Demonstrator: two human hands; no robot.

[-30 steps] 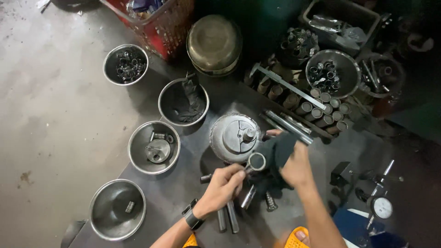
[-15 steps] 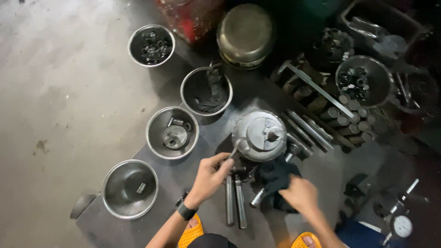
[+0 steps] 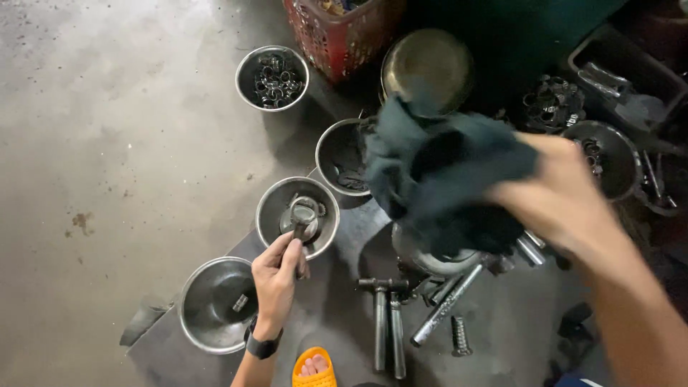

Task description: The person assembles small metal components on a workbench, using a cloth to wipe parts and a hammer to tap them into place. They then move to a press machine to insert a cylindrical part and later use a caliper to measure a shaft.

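Left hand [image 3: 276,278] is pinching a small metal part [image 3: 299,228] with fingers pressed together, over the steel bowl [image 3: 272,208] at 12 o'clock of it. Right hand [image 3: 566,197] is gripping a dark rag [image 3: 437,179], raised clear above the round metal housing [image 3: 437,259]; its fingers are blurred, can't tell their spread.

Workshop floor, stained concrete [image 3: 107,143], steel bowls [image 3: 272,77] of metal parts, loose bolts and shafts [image 3: 380,322], greasy rag [image 3: 444,179]

The right hand [image 3: 566,197] is motion-blurred, and the dark cloth [image 3: 444,183] it holds hides most of the round metal housing [image 3: 437,258] beneath. The red basket [image 3: 337,29] is cut off by the top edge, and the small part [image 3: 240,302] in the nearest steel bowl [image 3: 208,304] is too small to identify.
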